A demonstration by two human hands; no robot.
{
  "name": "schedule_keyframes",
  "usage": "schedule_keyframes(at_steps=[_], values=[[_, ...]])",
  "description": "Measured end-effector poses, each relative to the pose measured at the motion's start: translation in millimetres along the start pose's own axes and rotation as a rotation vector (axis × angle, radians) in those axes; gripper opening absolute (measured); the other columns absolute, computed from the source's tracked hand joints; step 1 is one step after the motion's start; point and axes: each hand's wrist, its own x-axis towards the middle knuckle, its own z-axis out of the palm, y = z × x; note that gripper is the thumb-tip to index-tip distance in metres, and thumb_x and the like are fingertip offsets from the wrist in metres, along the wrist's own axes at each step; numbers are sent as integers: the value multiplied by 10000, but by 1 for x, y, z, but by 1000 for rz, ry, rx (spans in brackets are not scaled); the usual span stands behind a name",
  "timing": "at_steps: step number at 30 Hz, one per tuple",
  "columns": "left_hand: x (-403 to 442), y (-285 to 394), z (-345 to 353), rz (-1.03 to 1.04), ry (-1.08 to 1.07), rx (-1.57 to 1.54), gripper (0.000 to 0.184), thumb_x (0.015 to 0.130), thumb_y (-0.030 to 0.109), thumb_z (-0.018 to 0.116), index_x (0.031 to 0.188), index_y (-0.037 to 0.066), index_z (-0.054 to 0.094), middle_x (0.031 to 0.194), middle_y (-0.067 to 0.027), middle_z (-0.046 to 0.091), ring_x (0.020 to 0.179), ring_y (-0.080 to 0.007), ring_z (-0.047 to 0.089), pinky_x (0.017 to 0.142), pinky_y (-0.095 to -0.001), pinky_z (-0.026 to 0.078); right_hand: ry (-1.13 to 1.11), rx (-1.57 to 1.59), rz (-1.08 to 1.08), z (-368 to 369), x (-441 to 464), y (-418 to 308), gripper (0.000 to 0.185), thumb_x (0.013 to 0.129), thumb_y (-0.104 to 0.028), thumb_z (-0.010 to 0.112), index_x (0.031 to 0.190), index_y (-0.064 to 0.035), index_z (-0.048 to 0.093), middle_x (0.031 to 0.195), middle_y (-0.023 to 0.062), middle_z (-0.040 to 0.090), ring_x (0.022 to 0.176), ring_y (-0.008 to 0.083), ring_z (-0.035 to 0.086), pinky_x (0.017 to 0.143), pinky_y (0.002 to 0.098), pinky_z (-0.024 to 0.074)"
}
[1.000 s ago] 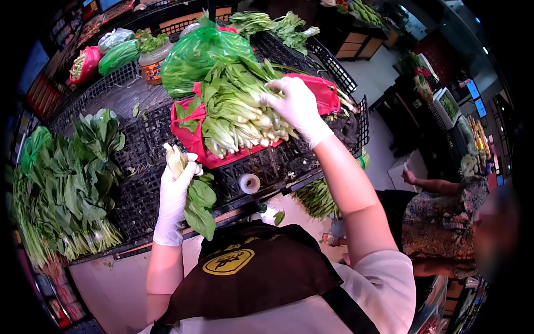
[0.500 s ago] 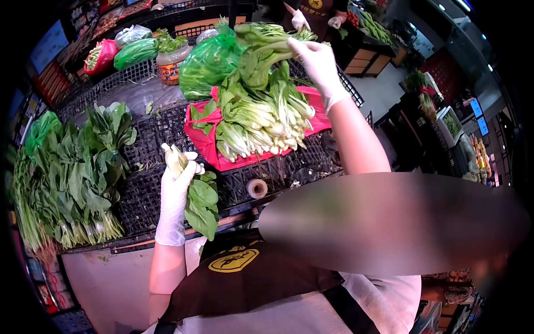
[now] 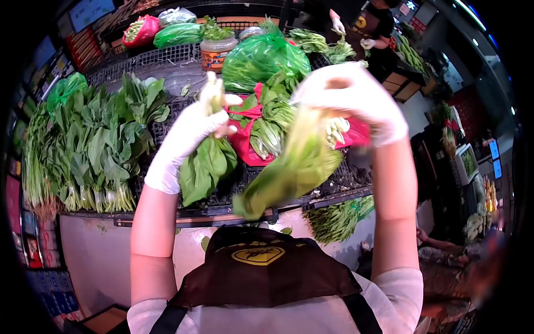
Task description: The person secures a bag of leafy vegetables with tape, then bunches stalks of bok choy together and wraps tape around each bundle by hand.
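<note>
My white-gloved left hand [image 3: 192, 133] is closed around the pale stems of a bunch of bok choy [image 3: 207, 170], whose broad leaves hang below the wrist. My right hand [image 3: 356, 100], also gloved, grips another bok choy plant [image 3: 297, 161] by its stem end. Its leaves swing down towards my apron, smeared by motion. Behind it lies a pile of bok choy [image 3: 270, 122] on a pink-red plastic bag [image 3: 241, 143], partly hidden by my right hand and the plant. A knotted green plastic bag [image 3: 261, 62] sits just beyond the pile.
Bundled leafy greens [image 3: 100, 150] stand along the left of the black crate surface. A plastic jar [image 3: 216, 53] and bagged vegetables [image 3: 178, 34] sit at the back. Across the stand, a co-worker's gloved hand [image 3: 337, 26] is near more greens [image 3: 311, 42]. Long greens [image 3: 339, 220] lie below the front edge.
My right hand has brought its bok choy from above the far side of the pile back towards me, leaves now hanging down. My left hand keeps its bunch. The head view has shifted.
</note>
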Motion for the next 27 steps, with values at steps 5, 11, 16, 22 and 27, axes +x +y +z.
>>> schedule_keyframes(at_steps=[5, 11, 16, 22, 27], values=[[-5, -23, 31, 42, -43, -135, 783, 777, 381, 735, 1369, -8, 401, 1198, -55, 548, 1055, -121, 512, 962, -277, 406, -152, 158, -36, 55, 42, 25, 194, 839, -249, 691, 893, -63, 702, 755, -23, 625, 620, 30, 529, 535, 173, 401], [-9, -41, 28, -40, 20, 48, 660, 776, 152, 703, 1358, 14, 424, 1231, -63, 553, 1111, -149, 527, 986, -295, 395, -60, 256, 21, 77, 42, 47, 203, 863, -253, 673, 900, -54, 686, 716, -21, 595, 605, 29, 528, 541, 175, 414], [0, -80, 35, -41, 77, -86, 413, 807, 149, 682, 1169, 23, 528, 1052, -36, 605, 983, -136, 582, 903, -273, 445, -41, 385, 135, 96, 40, 76, 308, 851, -327, 693, 945, -34, 665, 654, -25, 570, 550, 28, 523, 493, 193, 416], [-10, -98, 40, -99, 233, -262, 300, 850, 53, 623, 1109, -29, 495, 842, -82, 595, 779, -201, 625, 837, -358, 523, 666, -104, 30, 48, -5, 118, 466, 777, -415, 723, 1021, -25, 649, 760, 67, 634, 726, 161, 626, 689, 291, 505], [-10, -90, 42, -68, 293, -111, 295, 832, 53, 630, 1092, 12, 498, 862, -51, 547, 729, -169, 564, 862, -385, 510, 640, -888, 362, 40, -41, 190, 546, 734, -522, 712, 1009, -70, 578, 783, 107, 642, 730, 280, 658, 665, 368, 521]])
